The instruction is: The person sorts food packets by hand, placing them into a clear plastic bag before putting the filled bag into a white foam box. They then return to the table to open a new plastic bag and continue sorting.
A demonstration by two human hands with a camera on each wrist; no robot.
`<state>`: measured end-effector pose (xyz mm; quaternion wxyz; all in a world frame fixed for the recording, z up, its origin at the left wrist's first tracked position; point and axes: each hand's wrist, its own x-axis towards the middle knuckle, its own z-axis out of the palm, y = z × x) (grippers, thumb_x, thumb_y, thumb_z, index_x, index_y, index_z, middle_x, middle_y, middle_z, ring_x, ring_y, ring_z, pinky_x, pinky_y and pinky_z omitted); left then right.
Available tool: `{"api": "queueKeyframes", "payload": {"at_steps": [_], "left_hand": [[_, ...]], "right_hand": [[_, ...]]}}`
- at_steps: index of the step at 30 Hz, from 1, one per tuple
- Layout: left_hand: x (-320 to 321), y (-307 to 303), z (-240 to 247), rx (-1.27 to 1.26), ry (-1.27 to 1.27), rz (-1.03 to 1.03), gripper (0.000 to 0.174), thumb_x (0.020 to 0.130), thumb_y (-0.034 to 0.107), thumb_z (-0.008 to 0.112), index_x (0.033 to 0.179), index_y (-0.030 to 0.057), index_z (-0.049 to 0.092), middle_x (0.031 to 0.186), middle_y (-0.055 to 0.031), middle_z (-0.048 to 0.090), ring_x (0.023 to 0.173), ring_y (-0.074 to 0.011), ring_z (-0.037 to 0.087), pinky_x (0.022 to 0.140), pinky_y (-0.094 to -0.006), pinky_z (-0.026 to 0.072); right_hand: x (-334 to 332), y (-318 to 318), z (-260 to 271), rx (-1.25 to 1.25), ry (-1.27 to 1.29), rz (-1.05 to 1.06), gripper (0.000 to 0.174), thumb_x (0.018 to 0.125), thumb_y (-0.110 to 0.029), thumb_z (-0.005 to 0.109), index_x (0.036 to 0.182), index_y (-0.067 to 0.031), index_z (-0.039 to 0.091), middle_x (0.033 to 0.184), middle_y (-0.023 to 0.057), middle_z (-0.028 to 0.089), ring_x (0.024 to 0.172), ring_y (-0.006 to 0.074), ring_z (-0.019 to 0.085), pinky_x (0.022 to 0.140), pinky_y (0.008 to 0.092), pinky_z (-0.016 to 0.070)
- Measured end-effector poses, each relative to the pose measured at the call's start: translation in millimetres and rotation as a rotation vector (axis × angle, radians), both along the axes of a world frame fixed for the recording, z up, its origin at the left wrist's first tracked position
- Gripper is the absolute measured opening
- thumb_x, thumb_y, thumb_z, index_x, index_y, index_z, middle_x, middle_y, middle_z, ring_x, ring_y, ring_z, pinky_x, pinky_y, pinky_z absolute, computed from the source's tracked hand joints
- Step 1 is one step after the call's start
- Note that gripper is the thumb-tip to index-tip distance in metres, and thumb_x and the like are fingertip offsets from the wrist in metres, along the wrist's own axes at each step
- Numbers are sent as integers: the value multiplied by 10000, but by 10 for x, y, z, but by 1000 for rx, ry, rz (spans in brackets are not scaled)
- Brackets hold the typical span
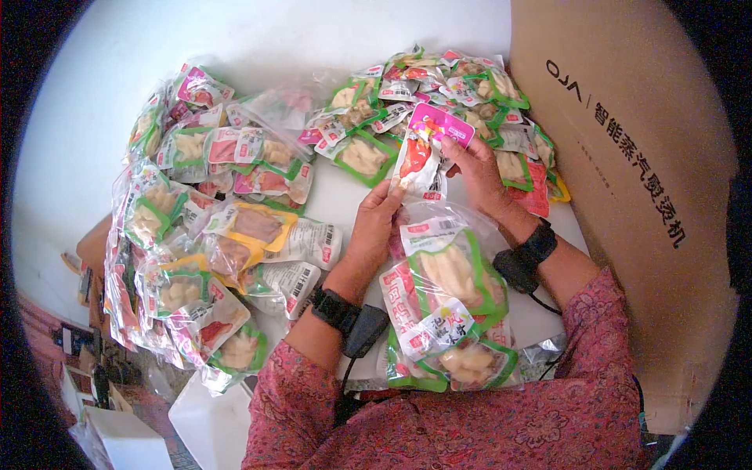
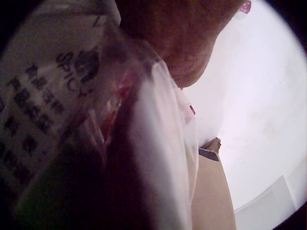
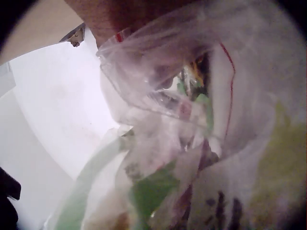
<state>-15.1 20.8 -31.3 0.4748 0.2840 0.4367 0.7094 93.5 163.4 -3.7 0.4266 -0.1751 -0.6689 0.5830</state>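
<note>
In the head view both hands hold one small packet (image 1: 417, 160) with a pink top and a red picture on white. The left hand (image 1: 376, 223) pinches its lower left edge, and the right hand (image 1: 479, 174) grips its upper right corner. Just below them lies a clear plastic bag (image 1: 450, 305) of packets with green and red borders, close to the person's body. In the left wrist view, part of the left hand (image 2: 172, 38) shows above blurred plastic. The right wrist view shows part of the right hand (image 3: 120, 19) behind clear film.
A large clear bag of packets (image 1: 227, 243) fills the left side. More loose packets (image 1: 446, 86) are heaped at the back, beside a tall brown carton (image 1: 627, 196) on the right. White boxes (image 1: 211, 419) stand at the lower left.
</note>
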Motion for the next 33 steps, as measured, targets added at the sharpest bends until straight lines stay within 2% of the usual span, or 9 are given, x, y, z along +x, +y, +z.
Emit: {"api": "queueKeyframes", "payload": {"at_steps": [4, 9, 12, 19, 22, 25, 28, 31, 33], "left_hand": [[-71, -45, -1, -26, 55, -67, 227, 879, 218, 462, 1018, 46, 516, 799, -32, 573, 600, -90, 537, 506, -228, 460], [-20, -32, 3, -40, -9, 21, 318, 874, 324, 449, 1002, 37, 500, 725, -41, 527, 537, -98, 481, 490, -231, 441], [-11, -51, 26, -44, -23, 23, 340, 877, 339, 438, 1022, 36, 486, 745, -52, 525, 552, -111, 490, 500, -245, 453], [-14, -35, 29, -76, -47, 19, 354, 886, 347, 420, 1036, 32, 480, 779, -64, 528, 587, -106, 502, 494, -247, 450], [-14, -18, 9, -21, -127, 27, 326, 882, 317, 445, 1031, 29, 484, 726, -53, 522, 551, -104, 496, 479, -247, 446], [-23, -30, 47, -62, 8, -24, 306, 870, 273, 482, 1039, 18, 482, 702, -53, 542, 520, -100, 490, 466, -250, 445], [15, -44, 86, -225, 234, -101, 283, 867, 219, 493, 1060, 12, 487, 740, -64, 584, 499, -79, 466, 459, -238, 435], [99, -44, 88, 26, 73, 58, 301, 871, 191, 485, 1123, 26, 480, 874, -71, 611, 521, -79, 489, 469, -216, 420], [85, -73, 119, 75, 241, 237, 291, 866, 111, 482, 1154, 74, 494, 961, -66, 564, 699, -85, 545, 581, -192, 442]], "right_hand": [[-16, 16, -29, -53, 44, 29, 266, 843, -285, 519, 975, -59, 566, 785, 9, 579, 675, 81, 545, 503, 225, 454], [-32, 20, -47, -149, 109, 45, 311, 870, -334, 447, 993, -65, 542, 816, 24, 571, 663, 103, 547, 512, 242, 468], [-10, 17, -36, -198, 88, 93, 330, 886, -333, 440, 1043, -54, 520, 869, 24, 587, 686, 95, 546, 572, 234, 444], [-9, -1, -23, -207, 76, 83, 356, 887, -351, 427, 1046, -45, 514, 876, 39, 586, 688, 109, 550, 579, 239, 450], [-5, -19, -9, -205, 93, 83, 353, 887, -347, 428, 1049, -44, 511, 888, 42, 586, 700, 112, 553, 587, 248, 461], [-6, -47, 14, -248, 91, 79, 348, 888, -345, 426, 1046, -46, 510, 901, 47, 585, 723, 119, 561, 604, 256, 474], [-28, -77, 24, -274, 185, 267, 395, 880, -358, 423, 1072, -18, 480, 897, 71, 545, 755, 164, 575, 608, 299, 519], [-27, -59, 5, -229, -6, 244, 453, 854, -437, 448, 1059, -34, 479, 915, 86, 550, 768, 180, 582, 599, 284, 500], [45, -22, 59, -254, -83, 249, 461, 857, -452, 432, 1077, -49, 472, 949, 84, 546, 794, 179, 568, 655, 296, 484]]}}
